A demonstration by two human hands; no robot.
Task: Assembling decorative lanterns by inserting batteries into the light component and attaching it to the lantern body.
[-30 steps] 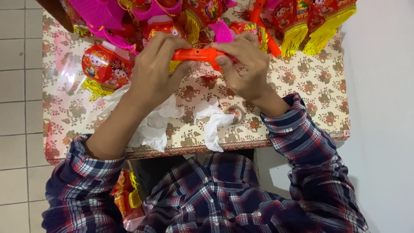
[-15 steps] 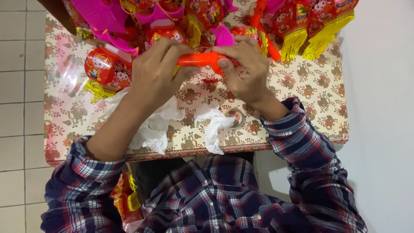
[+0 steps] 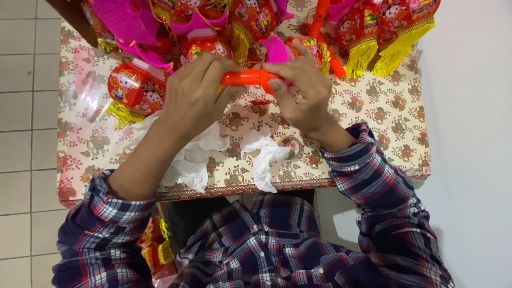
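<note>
From the head camera, looking straight down, both hands meet over the far part of a small table with a flowery cloth; between them is an orange stick, a short plastic tube lying sideways, just above the cloth and near the pile of toys at the back.

The left hand comes in from the lower left; its bare arm slants up across the table and the checked sleeve is pushed back to the elbow; the hand is bent over, knuckles up, and its fingers curl down and pinch the left end of the orange stick.

The right hand comes in from the lower right; its wrist is bent and the sleeve reaches the wrist; the fingers wrap over the right end of the stick and the thumb presses from below; so both hands grip the same stick, one at each end, and the fingertips almost touch in the middle.

Under the left arm lie crumpled white tissues; more white tissue lies under the right wrist, hanging a bit over the near edge.

To the left of the left hand sits a round red lantern with a yellow fringe; behind the hands is a heap of pink fans and red lanterns with yellow tassels.
</note>
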